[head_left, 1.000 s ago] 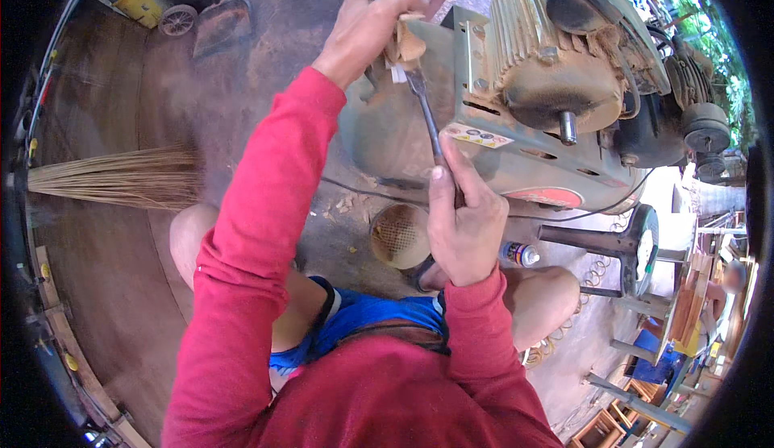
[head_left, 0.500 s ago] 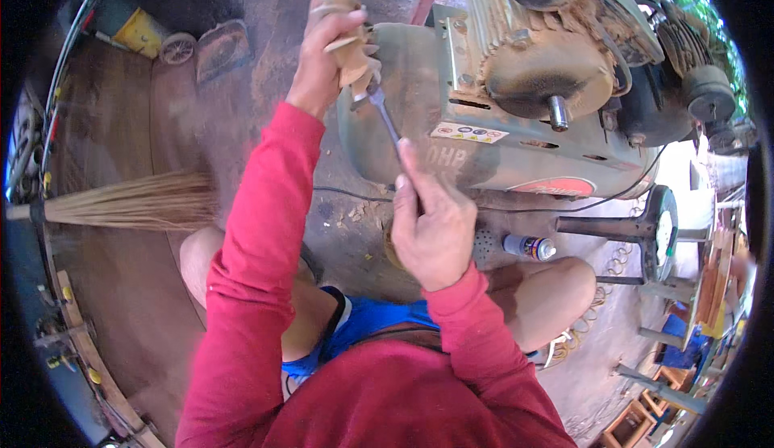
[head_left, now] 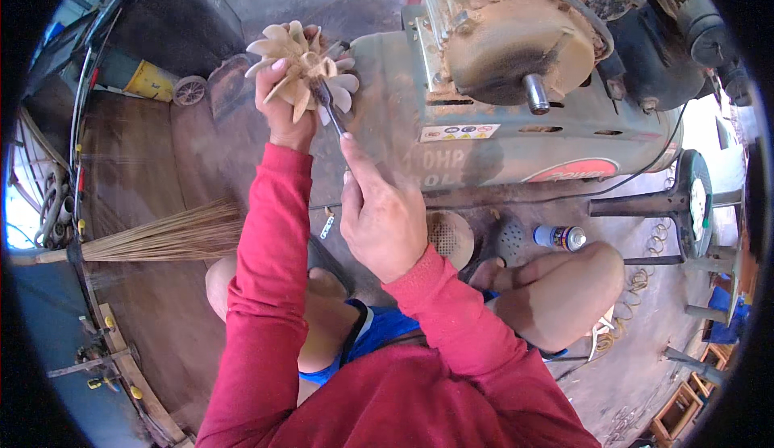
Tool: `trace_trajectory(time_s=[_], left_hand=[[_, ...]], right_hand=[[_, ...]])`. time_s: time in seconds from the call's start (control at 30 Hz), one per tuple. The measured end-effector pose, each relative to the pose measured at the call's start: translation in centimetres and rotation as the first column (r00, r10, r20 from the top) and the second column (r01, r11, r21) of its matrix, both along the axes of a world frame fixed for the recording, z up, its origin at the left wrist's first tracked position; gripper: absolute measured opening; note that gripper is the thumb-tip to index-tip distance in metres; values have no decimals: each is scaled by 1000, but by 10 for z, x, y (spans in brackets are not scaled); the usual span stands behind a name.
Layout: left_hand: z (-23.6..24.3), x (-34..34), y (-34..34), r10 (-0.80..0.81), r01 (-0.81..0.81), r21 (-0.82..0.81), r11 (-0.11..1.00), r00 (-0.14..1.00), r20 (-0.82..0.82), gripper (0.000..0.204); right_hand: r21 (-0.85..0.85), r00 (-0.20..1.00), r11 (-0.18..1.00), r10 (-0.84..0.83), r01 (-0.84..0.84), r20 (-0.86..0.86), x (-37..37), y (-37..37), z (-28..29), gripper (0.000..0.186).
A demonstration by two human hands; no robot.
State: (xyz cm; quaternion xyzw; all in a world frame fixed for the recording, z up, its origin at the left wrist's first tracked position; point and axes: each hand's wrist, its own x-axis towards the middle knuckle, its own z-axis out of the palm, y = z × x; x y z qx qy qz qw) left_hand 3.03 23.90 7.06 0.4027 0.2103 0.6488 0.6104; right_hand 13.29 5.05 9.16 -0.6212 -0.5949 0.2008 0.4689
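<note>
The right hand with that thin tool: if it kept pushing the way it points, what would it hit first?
Most likely the pale fan wheel that the left hand holds up. The right hand aims the thin tool up and left, and its tip already sits at the wheel's hub; depth is hard to judge.
</note>
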Motion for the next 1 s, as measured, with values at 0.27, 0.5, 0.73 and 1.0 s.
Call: trace_trajectory(time_s=[0.27, 0.5, 0.73, 1.0], left_hand=[[-9, -8, 6, -99, 90, 76, 993, 987, 126, 64], [-12, -11, 10, -140, 134, 84, 987, 987, 81, 72], [-12, -10, 8, -114, 109, 92, 990, 993, 45, 71], [-12, 6, -4, 41, -42, 15, 999, 999, 30, 69]], right_hand=[[-62, 345, 974, 16, -216, -938, 13, -1, -10, 50], [21, 962, 995, 95, -93, -256, 30, -35, -1, 49], [-19, 984, 1000, 9, -5, 178, 25, -36, 10, 53], [227, 953, 974, 85, -17, -291, 2, -4, -38, 60]])
